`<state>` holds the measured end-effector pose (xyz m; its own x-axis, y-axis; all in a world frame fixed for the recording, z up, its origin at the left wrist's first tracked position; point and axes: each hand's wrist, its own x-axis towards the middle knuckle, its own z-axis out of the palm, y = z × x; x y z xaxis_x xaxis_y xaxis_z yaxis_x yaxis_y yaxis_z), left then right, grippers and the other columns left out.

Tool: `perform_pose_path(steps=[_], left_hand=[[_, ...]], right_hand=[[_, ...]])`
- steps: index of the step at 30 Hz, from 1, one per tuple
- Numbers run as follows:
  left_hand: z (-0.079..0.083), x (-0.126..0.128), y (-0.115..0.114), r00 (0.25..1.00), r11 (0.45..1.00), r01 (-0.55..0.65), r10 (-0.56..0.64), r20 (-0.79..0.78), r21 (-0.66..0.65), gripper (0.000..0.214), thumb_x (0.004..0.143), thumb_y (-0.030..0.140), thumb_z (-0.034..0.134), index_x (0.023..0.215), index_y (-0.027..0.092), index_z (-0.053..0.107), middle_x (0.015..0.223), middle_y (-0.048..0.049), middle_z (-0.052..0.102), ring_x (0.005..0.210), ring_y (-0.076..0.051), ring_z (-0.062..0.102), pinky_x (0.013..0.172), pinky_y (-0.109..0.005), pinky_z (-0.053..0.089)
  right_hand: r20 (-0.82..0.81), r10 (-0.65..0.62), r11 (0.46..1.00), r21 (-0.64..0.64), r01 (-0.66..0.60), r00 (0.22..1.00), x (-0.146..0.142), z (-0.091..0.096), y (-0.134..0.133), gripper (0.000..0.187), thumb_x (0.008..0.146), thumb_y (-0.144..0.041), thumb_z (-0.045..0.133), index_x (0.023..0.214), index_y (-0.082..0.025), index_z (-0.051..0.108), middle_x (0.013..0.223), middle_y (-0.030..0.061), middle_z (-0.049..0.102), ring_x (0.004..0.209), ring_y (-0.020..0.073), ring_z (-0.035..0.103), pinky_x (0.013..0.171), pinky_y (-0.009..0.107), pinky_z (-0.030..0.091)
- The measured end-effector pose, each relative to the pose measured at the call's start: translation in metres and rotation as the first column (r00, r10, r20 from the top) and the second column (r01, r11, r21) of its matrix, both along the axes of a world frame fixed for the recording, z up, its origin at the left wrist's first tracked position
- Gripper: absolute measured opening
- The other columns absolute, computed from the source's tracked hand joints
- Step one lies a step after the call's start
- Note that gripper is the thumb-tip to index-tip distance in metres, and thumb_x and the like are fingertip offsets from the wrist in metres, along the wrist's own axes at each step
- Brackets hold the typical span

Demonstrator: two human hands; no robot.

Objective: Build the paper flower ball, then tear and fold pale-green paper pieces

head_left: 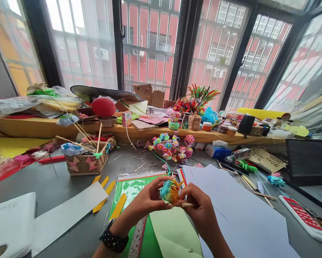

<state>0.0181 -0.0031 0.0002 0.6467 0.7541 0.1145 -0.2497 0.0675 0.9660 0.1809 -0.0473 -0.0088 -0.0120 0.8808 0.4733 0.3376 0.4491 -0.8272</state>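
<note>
In the middle of the head view, a small folded-paper flower (169, 190), blue on one side and orange on the other, is held above the desk. My left hand (152, 197) is closed around its blue side, thumb below and fingers on top. At its orange edge my right hand (197, 204) is closed in a pinch, with a short pale stick (187, 205) between its fingers. The fingers hide part of the flower. Below lie a light green paper sheet (174, 233), a green plastic-covered pack (135, 184) and a patterned ruler (138, 234).
Yellow paper strips (104, 195) and a white strip (72, 216) lie left, near a white device (11, 222). A cardboard basket (87, 163) stands behind them. White sheets (238, 204) and a red-and-white calculator (307, 218) are right. Paper flowers (168, 147) stand at the back.
</note>
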Motion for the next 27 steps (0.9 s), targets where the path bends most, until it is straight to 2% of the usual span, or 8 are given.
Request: perform_pose_path(steps=[7, 13, 18, 24, 27], left_hand=[[0.004, 0.003, -0.010, 1.000, 0.998, 0.010, -0.009, -0.010, 0.065, 0.067, 0.054, 0.009, 0.071, 0.110, 0.027, 0.039, 0.100, 0.0001, 0.051, 0.087, -0.015, 0.052, 0.073, -0.026, 0.043], [0.003, 0.007, -0.008, 0.994, 0.992, -0.086, 0.092, -0.059, 0.089, 0.055, 0.059, 0.017, 0.069, 0.107, 0.021, 0.042, 0.091, -0.0009, 0.054, 0.078, -0.014, 0.053, 0.069, -0.026, 0.043], [0.005, 0.003, -0.004, 0.992, 0.995, -0.101, 0.102, -0.077, 0.020, 0.055, 0.057, 0.020, 0.070, 0.107, 0.019, 0.046, 0.094, -0.0037, 0.057, 0.082, -0.018, 0.054, 0.072, -0.028, 0.042], [0.006, 0.005, -0.005, 0.991, 0.990, -0.113, 0.107, -0.081, -0.087, 0.052, 0.055, 0.021, 0.071, 0.103, 0.019, 0.050, 0.088, -0.0022, 0.062, 0.081, -0.018, 0.056, 0.073, -0.029, 0.041], [0.002, 0.007, -0.005, 0.994, 0.992, -0.079, 0.071, -0.077, -0.103, 0.051, 0.054, 0.022, 0.072, 0.100, 0.017, 0.052, 0.084, -0.0020, 0.063, 0.077, -0.017, 0.057, 0.070, -0.028, 0.041]], right_hand=[[-0.001, -0.030, 0.999, -0.042, 0.030, 1.000, -0.003, -0.002, 0.001, 0.014, 0.067, -0.022, 0.063, 0.060, -0.017, 0.052, 0.059, -0.0047, 0.043, 0.048, 0.0076, 0.031, 0.046, 0.021, 0.027], [0.034, 0.013, 1.000, -0.002, -0.013, 0.999, -0.002, 0.002, -0.003, 0.016, 0.071, -0.030, 0.058, 0.063, -0.017, 0.053, 0.061, -0.0030, 0.045, 0.047, 0.0074, 0.031, 0.044, 0.021, 0.027], [0.043, 0.140, 0.990, -0.017, -0.139, 0.989, 0.001, 0.010, -0.007, 0.016, 0.072, -0.032, 0.056, 0.074, -0.017, 0.059, 0.068, -0.0005, 0.051, 0.047, 0.0073, 0.033, 0.043, 0.020, 0.028], [0.051, 0.087, 0.996, -0.017, -0.086, 0.995, 0.003, 0.006, -0.002, 0.010, 0.074, -0.025, 0.055, 0.071, -0.017, 0.059, 0.067, 0.0005, 0.052, 0.049, 0.0089, 0.038, 0.045, 0.021, 0.031], [0.047, 0.073, 0.997, -0.013, -0.072, 0.996, 0.002, 0.005, -0.002, 0.010, 0.074, -0.025, 0.053, 0.068, -0.017, 0.056, 0.067, 0.0012, 0.053, 0.053, 0.0106, 0.043, 0.048, 0.022, 0.034]])
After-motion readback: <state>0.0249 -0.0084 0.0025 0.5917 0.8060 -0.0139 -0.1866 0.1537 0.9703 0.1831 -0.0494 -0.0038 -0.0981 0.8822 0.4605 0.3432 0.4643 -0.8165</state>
